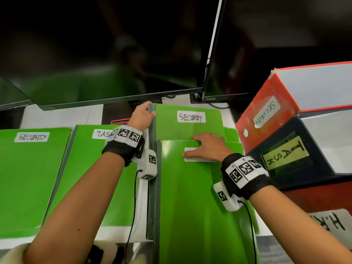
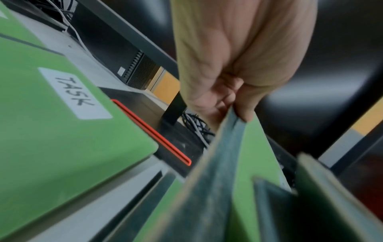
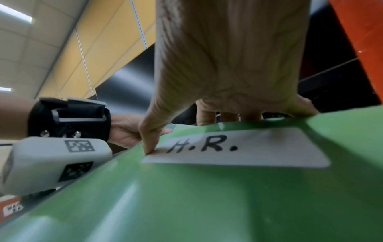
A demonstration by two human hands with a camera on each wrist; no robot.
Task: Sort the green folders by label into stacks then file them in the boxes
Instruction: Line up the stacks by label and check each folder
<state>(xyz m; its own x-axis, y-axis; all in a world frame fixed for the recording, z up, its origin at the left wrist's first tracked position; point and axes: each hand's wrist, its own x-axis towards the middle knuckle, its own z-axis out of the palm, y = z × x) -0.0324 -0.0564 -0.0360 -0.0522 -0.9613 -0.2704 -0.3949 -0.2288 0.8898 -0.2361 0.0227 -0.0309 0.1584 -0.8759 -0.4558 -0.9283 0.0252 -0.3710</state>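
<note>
A green folder labelled SECURITY (image 1: 171,128) lies at the back of the middle pile. My left hand (image 1: 142,116) pinches its far left corner, and the left wrist view shows thumb and fingers closed on that folder (image 2: 254,147) edge. In front of it a green H.R. folder (image 1: 190,206) overlaps it. My right hand (image 1: 200,147) grips the H.R. folder's top edge. In the right wrist view the thumb presses on the corner of the H.R. label (image 3: 238,149) and the fingers curl behind the edge. A SECURITY stack (image 1: 28,178) and a TASK stack (image 1: 91,168) lie to the left.
A red box labelled SECURITY (image 1: 266,111) sits on a dark box labelled TASK (image 1: 285,155) at the right, with an H.R. label (image 1: 331,221) below them. Two dark monitors (image 1: 95,54) hang over the back of the desk. A red-edged stand base (image 2: 153,131) sits behind the TASK stack.
</note>
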